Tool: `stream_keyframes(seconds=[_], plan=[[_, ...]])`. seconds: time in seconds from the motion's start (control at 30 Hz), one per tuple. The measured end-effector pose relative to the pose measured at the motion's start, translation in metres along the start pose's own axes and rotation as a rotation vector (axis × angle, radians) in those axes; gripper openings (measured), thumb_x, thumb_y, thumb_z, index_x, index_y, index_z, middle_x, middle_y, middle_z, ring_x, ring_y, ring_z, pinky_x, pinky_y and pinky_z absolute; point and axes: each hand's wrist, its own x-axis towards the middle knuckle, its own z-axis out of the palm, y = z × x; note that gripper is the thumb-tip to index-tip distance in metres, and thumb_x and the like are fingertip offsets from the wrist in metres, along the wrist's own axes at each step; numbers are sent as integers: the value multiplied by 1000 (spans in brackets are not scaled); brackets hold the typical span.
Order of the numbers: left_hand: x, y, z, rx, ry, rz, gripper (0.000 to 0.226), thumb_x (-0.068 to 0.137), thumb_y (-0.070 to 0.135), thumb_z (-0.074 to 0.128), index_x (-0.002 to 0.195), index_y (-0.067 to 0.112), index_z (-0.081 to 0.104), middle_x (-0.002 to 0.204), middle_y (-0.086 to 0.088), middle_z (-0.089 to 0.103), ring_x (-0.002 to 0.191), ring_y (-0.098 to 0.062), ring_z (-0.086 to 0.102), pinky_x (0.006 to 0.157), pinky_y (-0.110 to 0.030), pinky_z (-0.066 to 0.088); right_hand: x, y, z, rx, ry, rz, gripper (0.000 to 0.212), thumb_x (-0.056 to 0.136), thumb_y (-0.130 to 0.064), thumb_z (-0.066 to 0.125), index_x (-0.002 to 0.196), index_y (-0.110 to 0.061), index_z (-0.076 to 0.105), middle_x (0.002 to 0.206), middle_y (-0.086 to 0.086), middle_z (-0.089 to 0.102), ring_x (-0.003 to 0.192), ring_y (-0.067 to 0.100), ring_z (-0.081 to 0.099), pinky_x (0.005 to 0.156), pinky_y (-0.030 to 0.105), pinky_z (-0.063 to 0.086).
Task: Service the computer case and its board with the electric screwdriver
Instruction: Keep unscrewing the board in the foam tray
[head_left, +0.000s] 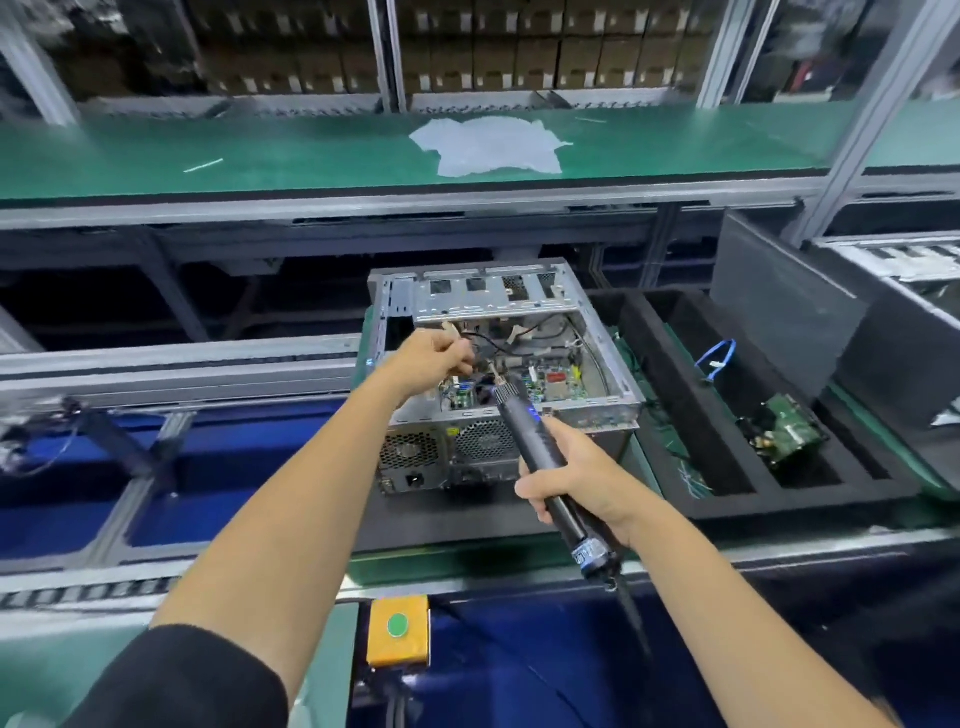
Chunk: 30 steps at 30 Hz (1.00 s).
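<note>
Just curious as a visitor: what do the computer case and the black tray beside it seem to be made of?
The computer case looks like bare sheet metal: grey, dully shiny, with punched vent holes and folded edges. The black tray looks like foam, matte, with thick soft-looking walls, though rigid plastic can't be ruled out.

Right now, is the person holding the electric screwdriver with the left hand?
No, the right hand grips the electric screwdriver, while the left hand holds cables.

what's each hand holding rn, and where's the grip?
Right hand: electric screwdriver, grip around mid-barrel, bit down in the computer case. Left hand: grips a bundle of cables inside the case.
</note>
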Motion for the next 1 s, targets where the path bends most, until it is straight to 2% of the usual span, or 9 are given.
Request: stream_keyframes(seconds=[0.07,0.13,0.23,0.33,0.43,0.5,0.63,0.8,1.0], plan=[[-4,-4,0,243,-61,44,32,98,29,46,76,22,70,79,0,70,60,-11,55,60,-24,45,-5,6,7,-49,-11,-11,53,70,-1,72,114,-18,49,76,3,59,51,21,53,51,31,48],[-11,-8,3,377,-141,35,38,99,31,44,68,26,66,64,-4,61,54,-16,44,59,-30,40,-9,15,13,-55,-15,12,58,68,-2,72,119,-18,50,76,1,59,52,21,53,51,31,48],[-23,-15,6,352,-145,-25,40,98,31,45,63,16,56,53,-3,39,50,-18,33,60,-29,33,-15,27,22,-43,-38,47,65,67,-2,72,125,-18,48,78,3,58,52,21,53,50,31,48],[-30,-17,12,474,-166,-28,40,97,28,43,60,15,40,60,-2,37,59,-19,37,76,-32,30,-17,35,29,-44,-54,83,67,66,-3,72,126,-15,46,81,6,56,51,21,52,50,31,47],[-33,-13,13,473,-183,-33,42,99,26,40,59,18,29,58,1,32,57,-17,32,72,-31,31,-19,41,34,-69,-57,119,70,70,-1,72,131,-15,42,84,7,56,52,19,54,52,31,48],[-33,-13,10,437,-204,-60,42,99,28,40,60,16,32,55,2,31,54,-17,29,68,-30,34,-19,43,38,-85,-55,131,73,72,1,71,135,-16,39,84,6,57,53,18,55,52,31,49],[-37,-14,6,339,-192,-76,36,99,26,39,79,11,65,47,6,36,42,-9,30,52,-22,31,-19,45,43,-94,-31,140,75,74,3,70,139,-15,37,83,5,58,53,19,56,52,31,49],[-40,-15,8,333,-154,-43,31,98,24,41,73,10,51,52,-1,28,46,-13,24,63,-28,30,-16,46,47,-80,1,141,71,76,4,70,137,-17,40,81,4,58,53,18,56,52,29,50],[-40,-16,7,321,-157,-28,29,99,25,41,75,11,52,61,-8,35,50,-15,26,54,-24,26,-14,48,50,-61,25,140,60,78,7,68,128,-15,44,77,4,58,53,19,54,52,30,49]])
